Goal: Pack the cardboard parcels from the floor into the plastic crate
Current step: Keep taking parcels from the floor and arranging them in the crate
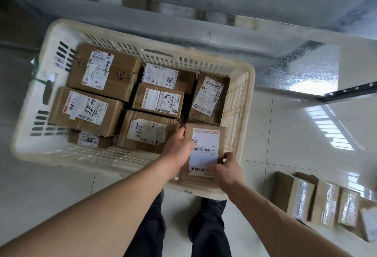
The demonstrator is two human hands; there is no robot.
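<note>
A cream plastic crate (pixel 28 134) stands on the floor in front of me, holding several labelled cardboard parcels. Both my hands grip one parcel (pixel 204 146) with a white label, tilted over the crate's near right corner. My left hand (pixel 179 150) holds its left edge, fingers curled round the side. My right hand (pixel 226 169) clamps its lower right corner, thumb over the label. Next to it in the crate lies a parcel marked 1786 (pixel 146 132). More parcels (pixel 318 199) lie in a row on the floor at the lower right.
A grey metal shelf unit (pixel 224 28) runs behind the crate, with a black rail (pixel 350 91) at the right. White glossy floor tiles (pixel 295 134) surround the crate. My dark-trousered legs and shoes (pixel 206 226) stand just before the crate's near rim.
</note>
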